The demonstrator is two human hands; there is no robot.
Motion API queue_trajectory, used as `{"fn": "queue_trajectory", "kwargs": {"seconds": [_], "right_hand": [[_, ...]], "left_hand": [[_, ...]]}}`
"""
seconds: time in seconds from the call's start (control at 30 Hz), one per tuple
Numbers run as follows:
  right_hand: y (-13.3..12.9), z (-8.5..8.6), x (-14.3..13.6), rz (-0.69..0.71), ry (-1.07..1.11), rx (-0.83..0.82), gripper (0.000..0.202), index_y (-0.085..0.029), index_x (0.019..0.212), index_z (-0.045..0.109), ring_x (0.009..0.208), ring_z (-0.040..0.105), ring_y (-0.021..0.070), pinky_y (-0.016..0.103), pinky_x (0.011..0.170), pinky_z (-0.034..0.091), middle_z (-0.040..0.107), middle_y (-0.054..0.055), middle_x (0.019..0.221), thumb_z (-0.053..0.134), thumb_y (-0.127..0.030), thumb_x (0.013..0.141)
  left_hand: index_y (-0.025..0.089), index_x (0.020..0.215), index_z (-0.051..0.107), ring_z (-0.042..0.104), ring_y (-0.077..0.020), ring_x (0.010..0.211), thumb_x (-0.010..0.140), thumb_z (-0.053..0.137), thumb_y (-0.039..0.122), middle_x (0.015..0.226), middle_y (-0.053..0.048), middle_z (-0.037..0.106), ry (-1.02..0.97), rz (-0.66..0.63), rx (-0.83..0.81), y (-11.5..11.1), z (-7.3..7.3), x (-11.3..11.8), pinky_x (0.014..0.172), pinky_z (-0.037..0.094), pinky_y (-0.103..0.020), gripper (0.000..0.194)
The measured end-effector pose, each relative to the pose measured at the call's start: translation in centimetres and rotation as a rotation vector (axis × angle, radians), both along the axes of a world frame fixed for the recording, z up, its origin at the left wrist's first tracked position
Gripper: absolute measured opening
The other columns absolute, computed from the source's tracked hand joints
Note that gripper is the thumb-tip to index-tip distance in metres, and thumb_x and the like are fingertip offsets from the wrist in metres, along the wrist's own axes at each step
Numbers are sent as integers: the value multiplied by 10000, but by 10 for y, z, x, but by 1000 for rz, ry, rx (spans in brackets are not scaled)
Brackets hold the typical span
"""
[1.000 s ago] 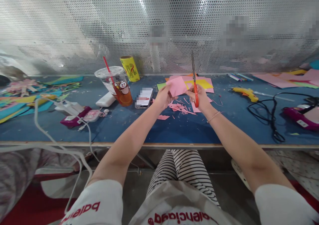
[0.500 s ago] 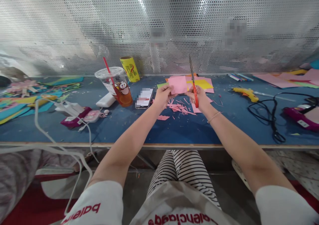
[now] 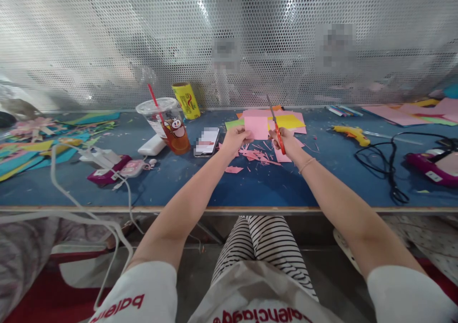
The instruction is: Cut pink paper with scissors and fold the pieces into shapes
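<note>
A small square of pink paper [image 3: 256,128] is pinched at its left edge by my left hand [image 3: 235,140]. My right hand [image 3: 286,140] is closed round a pair of scissors [image 3: 277,131] with orange-red handles, just right of the paper. The scissors' blades point up and away, apart from the pink square. Beneath both hands lies a heap of cut pink paper strips [image 3: 255,156]. Behind the square, a yellow sheet [image 3: 290,121] rests on larger pink sheets, with a green piece [image 3: 234,123] to the left.
Left of my hands are a phone [image 3: 206,141], a drink cup with a red straw [image 3: 168,127] and a yellow roll [image 3: 186,100]. A yellow glue gun [image 3: 352,135] and a black cable [image 3: 393,170] lie to the right. A perforated metal screen [image 3: 272,41] backs the blue table [image 3: 186,189].
My right hand has lowered slightly, and the scissors now tilt further to the left. The pink square has come down a little in my left hand.
</note>
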State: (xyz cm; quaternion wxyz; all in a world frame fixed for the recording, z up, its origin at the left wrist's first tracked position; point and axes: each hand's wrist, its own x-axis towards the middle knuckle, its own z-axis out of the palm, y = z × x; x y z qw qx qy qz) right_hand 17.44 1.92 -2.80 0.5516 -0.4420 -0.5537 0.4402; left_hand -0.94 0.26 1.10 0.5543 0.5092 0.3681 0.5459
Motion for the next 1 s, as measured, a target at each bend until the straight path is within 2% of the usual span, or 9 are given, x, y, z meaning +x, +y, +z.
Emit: {"fn": "queue_trajectory", "kwargs": {"seconds": [0.13,0.37,0.6,0.7,0.8,0.9,1.0], "right_hand": [[4,2,2,1,126,-29,428,-195,774,465,514,507,67,181,414,376,602,-5,698,693,-525,622],[-6,6,4,16,53,-68,434,-184,759,465,481,475,47,183,416,381,587,-8,707,710,-511,612],[-13,12,-7,47,142,-10,389,-211,794,473,593,552,98,212,451,442,540,-16,722,646,-534,661],[-16,16,-9,22,84,46,369,-213,774,445,528,498,82,211,411,402,487,-43,694,703,-420,612],[-19,20,-10,-14,28,112,346,-205,730,425,453,374,42,202,389,328,448,-62,661,713,-314,571],[-21,23,-11,-32,16,132,331,-205,710,415,484,363,49,202,408,300,449,-53,661,698,-294,564],[-21,24,-11,-32,-4,153,323,-209,708,409,513,367,61,208,431,299,450,-49,661,689,-303,577]], "left_hand": [[110,710,610,560,-83,619,623,632,107,679,-8,607,29,0,-9,0,-1,1,661,525,-274,90],[112,708,618,552,-83,588,638,619,112,628,2,583,41,-3,-26,0,0,1,636,526,-268,70],[117,741,631,583,-97,611,615,628,94,692,-13,625,64,31,-10,-1,-1,2,626,511,-262,128],[117,764,626,594,-99,613,593,638,71,715,-21,642,55,33,-9,-1,-1,3,628,504,-256,177],[123,853,629,611,-115,636,571,683,95,765,-30,660,53,-56,6,-3,-3,3,639,514,-275,289],[124,889,640,613,-127,647,563,728,158,789,-32,666,97,-144,5,-6,-6,5,653,532,-307,339],[129,854,649,598,-122,643,580,744,219,765,-25,666,129,-101,-18,-8,-7,8,636,541,-304,304]]}}
